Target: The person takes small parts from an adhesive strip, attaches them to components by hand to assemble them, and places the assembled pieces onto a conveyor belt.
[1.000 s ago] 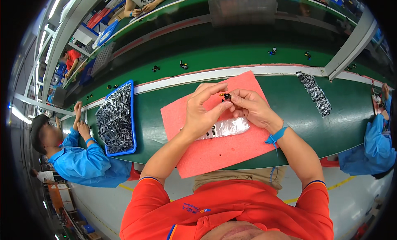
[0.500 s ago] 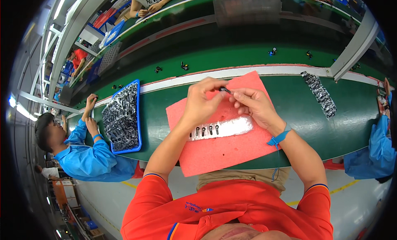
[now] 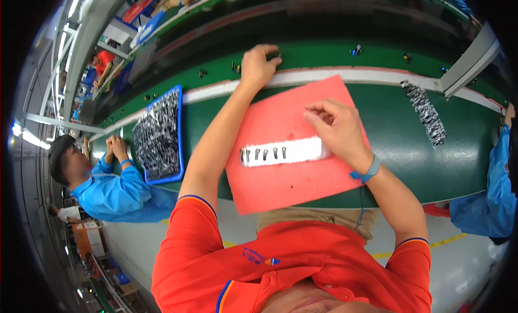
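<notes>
Pink foam forms the flat mat that, in the head view, lies askew on the green bench. On it rests a pale, shiny plastic strip, with slim black pieces in a row toward its left end. The left hand reaches past the white ledge to the green belt, thumb and forefinger curved about a small dark part; blur hides whether they grip it or merely touch it, so I cannot tell. The right hand hangs above the right end of the strip, fingers half curled and nothing visible between the tips; whether the palm hides something I cannot tell.

The small dark part looks very light and hard, probably smooth enough to slip, and best pinched by its sides with the fingertips. The black pieces should be light and stiff too, easiest to lift by one end, while the strip seems thin, limp and slippery, best held at its bare right end. Left of the mat, a blue tray holds a heap of packed dark goods
</notes>
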`<move>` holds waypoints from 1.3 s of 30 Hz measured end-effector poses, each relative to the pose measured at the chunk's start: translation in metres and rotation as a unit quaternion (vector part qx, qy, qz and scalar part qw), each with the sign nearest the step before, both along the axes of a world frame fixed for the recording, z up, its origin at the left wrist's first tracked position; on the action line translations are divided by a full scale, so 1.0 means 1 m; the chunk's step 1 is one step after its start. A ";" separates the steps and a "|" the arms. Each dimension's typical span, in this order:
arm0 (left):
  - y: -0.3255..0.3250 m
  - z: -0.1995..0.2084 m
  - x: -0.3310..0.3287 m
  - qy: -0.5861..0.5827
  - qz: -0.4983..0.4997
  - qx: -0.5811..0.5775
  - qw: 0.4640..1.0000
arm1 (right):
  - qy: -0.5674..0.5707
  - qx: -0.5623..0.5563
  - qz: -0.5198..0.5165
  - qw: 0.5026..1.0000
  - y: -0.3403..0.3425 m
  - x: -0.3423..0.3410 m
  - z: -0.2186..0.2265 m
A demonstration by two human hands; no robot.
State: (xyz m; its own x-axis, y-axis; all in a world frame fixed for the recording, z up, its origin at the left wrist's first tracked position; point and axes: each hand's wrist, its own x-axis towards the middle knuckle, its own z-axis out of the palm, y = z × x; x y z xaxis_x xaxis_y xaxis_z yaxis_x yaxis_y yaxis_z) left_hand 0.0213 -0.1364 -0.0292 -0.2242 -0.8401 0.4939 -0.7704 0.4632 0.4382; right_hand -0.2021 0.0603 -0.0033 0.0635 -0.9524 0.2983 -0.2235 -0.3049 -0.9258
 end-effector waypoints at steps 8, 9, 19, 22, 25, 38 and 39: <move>0.144 0.093 0.043 0.012 -0.151 0.346 0.926 | 0.169 -0.218 0.125 0.953 0.015 0.008 0.008; 0.164 0.094 0.044 0.013 -0.145 0.346 0.927 | 0.206 -0.217 0.151 0.942 0.019 0.011 0.009; 0.209 0.079 0.030 -0.010 -0.099 0.405 0.909 | 0.320 -0.227 0.164 0.905 0.026 0.024 0.003; 0.208 0.077 0.026 -0.007 -0.095 0.415 0.905 | 0.342 -0.290 0.150 0.881 0.031 0.028 0.002; 0.209 0.080 0.022 -0.010 -0.085 0.429 0.899 | 0.364 -0.320 0.150 0.862 0.034 0.028 0.001; 0.200 0.089 0.019 -0.018 -0.066 0.470 0.880 | 0.216 -0.207 0.131 0.945 0.014 0.016 -0.004; 0.200 0.089 0.020 0.014 -0.076 0.494 0.866 | 0.139 -0.134 0.117 0.974 0.010 0.010 -0.003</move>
State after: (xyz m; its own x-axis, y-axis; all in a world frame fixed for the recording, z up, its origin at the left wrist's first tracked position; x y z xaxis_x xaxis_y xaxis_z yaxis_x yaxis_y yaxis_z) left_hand 0.0413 0.0633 0.0599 -0.3695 -0.8170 -0.4427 -0.7160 -0.0534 0.6961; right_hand -0.1918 0.0701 -0.0065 0.3823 -0.7928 0.4746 -0.3496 -0.5996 -0.7200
